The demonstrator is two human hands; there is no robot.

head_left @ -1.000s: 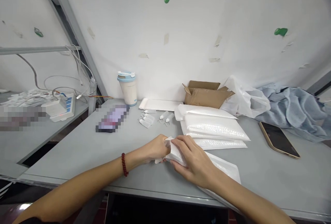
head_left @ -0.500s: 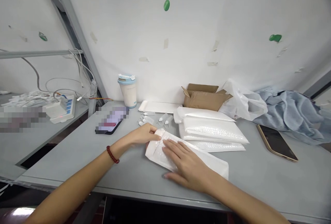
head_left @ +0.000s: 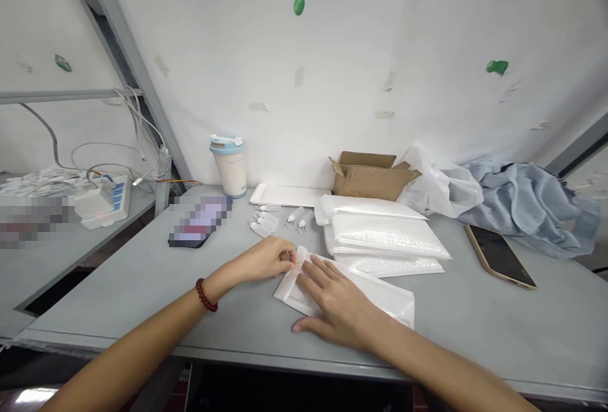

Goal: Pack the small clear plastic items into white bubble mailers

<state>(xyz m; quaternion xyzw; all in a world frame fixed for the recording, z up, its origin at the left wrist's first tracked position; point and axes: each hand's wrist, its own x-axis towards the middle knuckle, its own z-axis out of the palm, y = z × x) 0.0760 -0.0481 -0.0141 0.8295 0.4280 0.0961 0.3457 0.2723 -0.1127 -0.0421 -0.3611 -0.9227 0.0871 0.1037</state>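
A white bubble mailer (head_left: 387,298) lies slantwise on the grey table in front of me. My left hand (head_left: 270,258), with a red bead bracelet at its wrist, pinches the mailer's left end near its upper corner. Flat on top of the mailer rests my right hand (head_left: 335,304), fingers spread and thumb over the table. Just behind it is a stack of white bubble mailers (head_left: 384,231). Several small clear tube-like pieces (head_left: 266,218) with loops lie beyond my left hand.
A cup (head_left: 229,168), a flat white mailer (head_left: 289,195), a cardboard box (head_left: 373,180), a plastic bag (head_left: 434,184) and blue cloth (head_left: 527,203) line the wall. Phones lie left (head_left: 202,222) and right (head_left: 500,257). A power strip (head_left: 116,203) is far left.
The mailer's left end has shifted slightly down and right. My left fingers have closed into a pinch at its corner, while my right hand has slid slightly toward me. The view has shifted a little.
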